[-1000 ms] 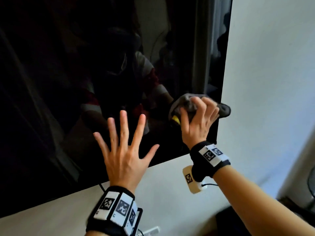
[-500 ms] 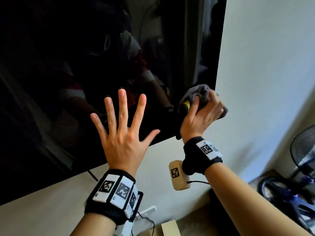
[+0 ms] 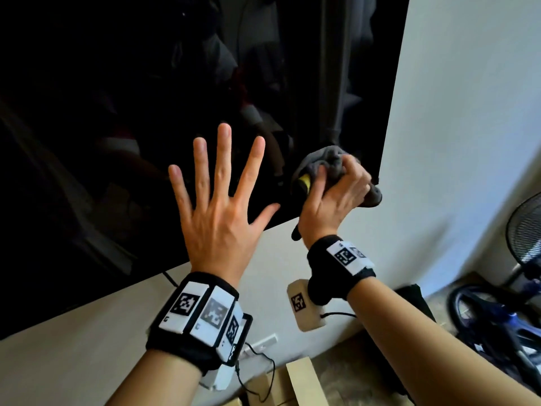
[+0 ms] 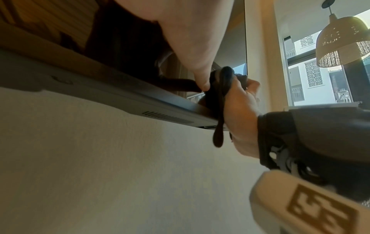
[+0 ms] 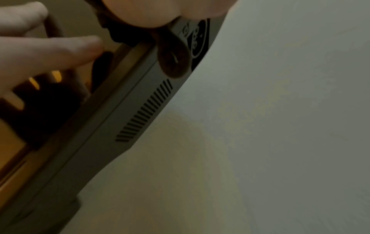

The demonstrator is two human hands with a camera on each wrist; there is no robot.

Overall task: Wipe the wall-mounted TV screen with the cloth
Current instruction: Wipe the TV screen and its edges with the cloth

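The wall-mounted TV screen (image 3: 117, 127) is black and glossy and fills the upper left of the head view. My left hand (image 3: 218, 200) lies flat on it near the bottom edge, fingers straight and spread. My right hand (image 3: 333, 197) grips a bunched grey cloth (image 3: 325, 159) against the screen's lower right corner. In the left wrist view, the cloth (image 4: 218, 88) hangs dark over the TV's bottom edge (image 4: 120, 98), held by the right hand (image 4: 238, 110). The right wrist view shows the TV's vented underside (image 5: 144, 110) and a cloth tail (image 5: 173, 61).
White wall (image 3: 453, 112) surrounds the TV. A standing fan (image 3: 527, 230) and a blue bicycle (image 3: 497, 317) stand low on the right. A wall socket (image 3: 260, 344) and wooden pieces (image 3: 304, 382) are below my wrists. A pendant lamp (image 4: 344, 42) hangs by the window.
My right hand has slid the cloth down the screen's right side to its lower corner. The left hand stays spread on the screen. The view has tilted downward.
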